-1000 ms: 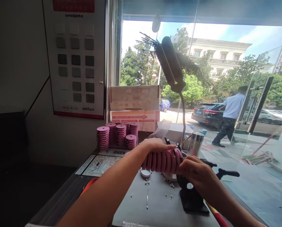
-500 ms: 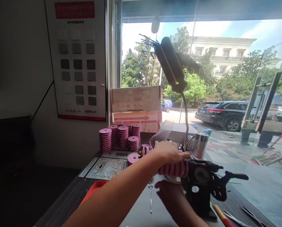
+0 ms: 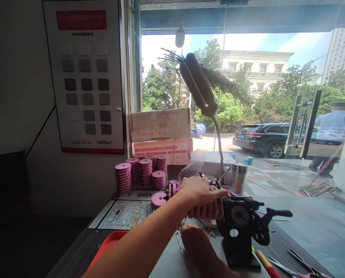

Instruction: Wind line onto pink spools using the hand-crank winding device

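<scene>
My left hand (image 3: 199, 190) reaches across from the lower left and grips the top of a row of pink discs (image 3: 207, 211). The row lies sideways against a black hand-crank machine (image 3: 238, 224). My right hand (image 3: 197, 241) is low on the grey table surface, just below the row, with its fingers pointing left. I cannot see anything in it. A single loose pink disc (image 3: 158, 199) lies left of the row.
Several stacks of pink discs (image 3: 140, 170) stand behind, in front of cardboard boxes (image 3: 160, 135). A metal cup (image 3: 237, 178) and a gooseneck lamp (image 3: 198, 85) stand behind the machine. An orange tray (image 3: 108, 243) is at front left. Scissors (image 3: 302, 262) lie right. A person (image 3: 334, 127) is outside.
My right hand left the end of the disc row and dropped to the table under it. My left hand slid right along the row toward the machine. The view shifted right.
</scene>
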Action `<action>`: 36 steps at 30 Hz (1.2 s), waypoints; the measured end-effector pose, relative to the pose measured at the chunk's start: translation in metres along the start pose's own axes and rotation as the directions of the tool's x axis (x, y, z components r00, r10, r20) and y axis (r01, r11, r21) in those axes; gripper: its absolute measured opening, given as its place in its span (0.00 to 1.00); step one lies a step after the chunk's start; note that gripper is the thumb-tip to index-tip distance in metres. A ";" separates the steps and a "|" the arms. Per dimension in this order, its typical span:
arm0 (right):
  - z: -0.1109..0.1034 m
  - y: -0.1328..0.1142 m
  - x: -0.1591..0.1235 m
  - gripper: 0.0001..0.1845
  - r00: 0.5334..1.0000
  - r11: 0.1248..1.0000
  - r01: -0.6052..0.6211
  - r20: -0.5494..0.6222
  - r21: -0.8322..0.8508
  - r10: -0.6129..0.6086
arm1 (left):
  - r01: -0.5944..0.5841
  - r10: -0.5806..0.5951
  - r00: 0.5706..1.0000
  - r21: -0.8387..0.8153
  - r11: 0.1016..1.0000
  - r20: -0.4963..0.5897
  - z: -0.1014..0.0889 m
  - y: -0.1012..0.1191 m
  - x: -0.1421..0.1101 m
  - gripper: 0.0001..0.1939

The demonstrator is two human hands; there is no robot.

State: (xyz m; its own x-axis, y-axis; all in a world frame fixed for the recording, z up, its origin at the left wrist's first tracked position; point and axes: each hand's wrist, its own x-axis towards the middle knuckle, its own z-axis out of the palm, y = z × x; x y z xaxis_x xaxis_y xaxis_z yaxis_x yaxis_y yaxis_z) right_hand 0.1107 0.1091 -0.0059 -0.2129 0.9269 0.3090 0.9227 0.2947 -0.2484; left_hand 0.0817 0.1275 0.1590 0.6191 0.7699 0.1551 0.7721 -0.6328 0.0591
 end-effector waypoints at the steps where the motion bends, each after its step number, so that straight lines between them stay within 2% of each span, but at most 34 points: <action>1: -0.013 -0.002 -0.011 0.12 1.000 1.000 -0.002 0.011 0.016 0.002 | 0.011 -0.011 0.999 -0.003 1.000 0.031 -0.001 0.000 0.002 0.44; 4: -0.062 0.005 -0.047 0.10 0.997 0.985 0.079 -0.004 0.154 -0.080 | 0.028 -0.025 0.990 -0.024 0.999 0.139 -0.003 -0.004 0.010 0.46; 5: -0.080 0.012 -0.056 0.07 0.995 0.933 0.097 -0.050 0.347 -0.085 | 0.028 -0.022 0.986 -0.035 0.999 0.166 -0.003 -0.005 0.014 0.45; 7: -0.112 0.029 -0.065 0.12 0.996 0.738 -0.001 -0.064 0.674 0.059 | 0.023 -0.011 0.979 -0.057 0.998 0.206 -0.004 -0.008 0.021 0.45; 8: -0.124 0.038 -0.066 0.14 0.991 0.635 -0.017 -0.074 0.772 0.116 | 0.022 -0.007 0.974 -0.065 0.998 0.226 -0.004 -0.010 0.023 0.45; 9: -0.133 0.045 -0.064 0.16 0.985 0.573 -0.024 -0.077 0.819 0.152 | 0.022 -0.003 0.970 -0.072 0.997 0.244 -0.005 -0.011 0.025 0.44; 11: -0.142 0.056 -0.058 0.18 0.976 0.512 -0.023 -0.091 0.859 0.196 | 0.020 0.002 0.964 -0.078 0.997 0.267 -0.006 -0.012 0.028 0.44; 17: -0.130 0.060 -0.048 0.15 0.967 0.538 0.029 -0.160 0.843 0.199 | 0.017 0.008 0.963 -0.088 0.996 0.269 -0.005 -0.012 0.029 0.44; 23: -0.124 0.064 -0.049 0.14 0.970 0.573 0.014 -0.149 0.820 0.191 | 0.019 0.009 0.963 -0.102 0.995 0.269 -0.005 -0.012 0.028 0.46; 31: -0.131 0.065 -0.041 0.13 0.994 0.601 0.019 -0.081 0.799 0.077 | 0.024 0.026 0.947 -0.153 0.988 0.319 -0.001 -0.016 0.038 0.48; 36: -0.135 0.065 -0.042 0.12 0.996 0.652 0.043 -0.087 0.757 0.036 | 0.015 0.052 0.942 -0.194 0.981 0.332 0.003 -0.020 0.044 0.49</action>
State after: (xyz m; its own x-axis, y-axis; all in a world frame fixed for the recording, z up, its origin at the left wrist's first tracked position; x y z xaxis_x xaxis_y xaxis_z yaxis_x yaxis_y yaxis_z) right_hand 0.2233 0.0579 0.0883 -0.1507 0.9131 0.3789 0.3496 0.4077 -0.8435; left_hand 0.0942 0.1743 0.1620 0.6705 0.7201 -0.1786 0.7387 -0.6255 0.2512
